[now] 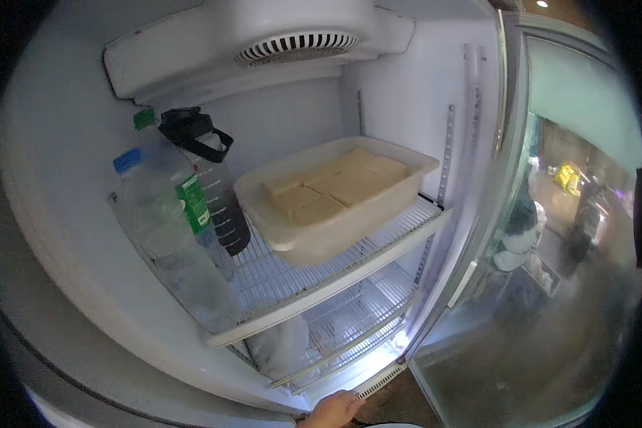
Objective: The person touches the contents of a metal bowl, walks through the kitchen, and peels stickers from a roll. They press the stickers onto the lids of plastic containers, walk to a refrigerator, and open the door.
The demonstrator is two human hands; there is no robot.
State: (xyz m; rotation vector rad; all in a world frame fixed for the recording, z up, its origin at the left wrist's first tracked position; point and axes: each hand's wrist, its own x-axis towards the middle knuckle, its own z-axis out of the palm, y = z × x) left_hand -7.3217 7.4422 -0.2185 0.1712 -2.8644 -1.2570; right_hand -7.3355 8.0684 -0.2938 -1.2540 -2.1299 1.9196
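My left hand shows at the bottom edge, in front of the open fridge, its fingers curled together and pointing right. What they hold is cut off by the frame. Right beside it, the pale rim of something round just enters the view. My right hand is out of sight. Above, on the upper wire shelf, sits a white plastic tub with pale beige blocks that look like tofu.
At the shelf's left stand a blue-capped bottle, a green-capped bottle and a dark-strapped bottle. A whitish bag lies on the lower shelf. The fogged glass door hangs open at right. A vented fan housing juts out above.
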